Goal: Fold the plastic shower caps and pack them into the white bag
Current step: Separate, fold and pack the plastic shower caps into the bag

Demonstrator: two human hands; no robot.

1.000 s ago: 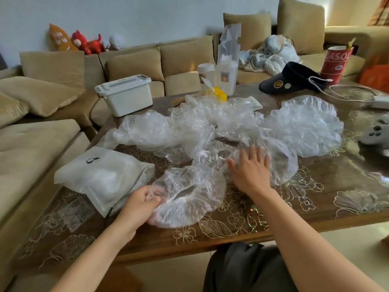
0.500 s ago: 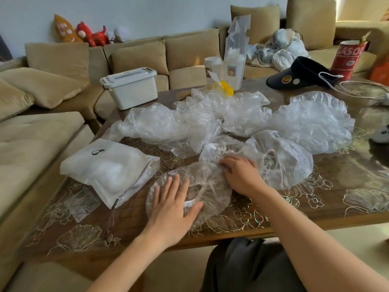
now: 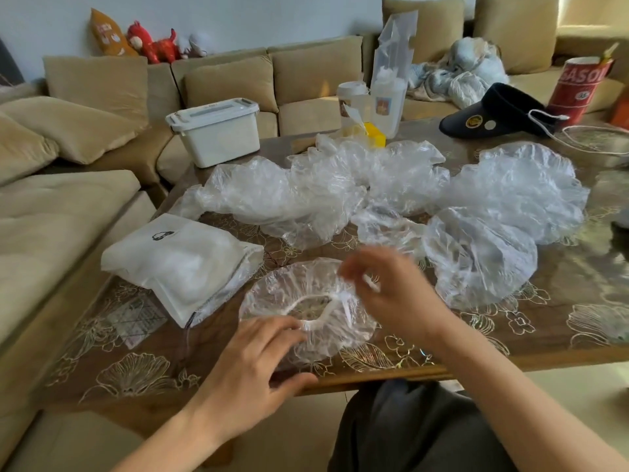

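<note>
Both arms reach in from the bottom of the view, over the near edge of the table. Between the hands lies one clear shower cap, flat on the table, with its white stretchy rim facing up.

The left hand is at the near side of the cap. Its back faces up. The fingers are bent and rest on the white rim, and the thumb sits lower, by the table edge. The near edge of the cap is held between them.

The right hand is at the far right side of the cap, a little above the table. It looks blurry. Its fingers are curled in, and they pinch a bit of the white rim, where the plastic lifts up to meet them.

The white bag lies on the table just left of the cap, almost touching it. It looks puffy, and its open end points at the cap.

More clear caps lie in a crumpled heap across the middle of the table, behind the hands. A white box with a lid stands at the far left corner. A dark sun hat and a red cup sit at the far right.
</note>
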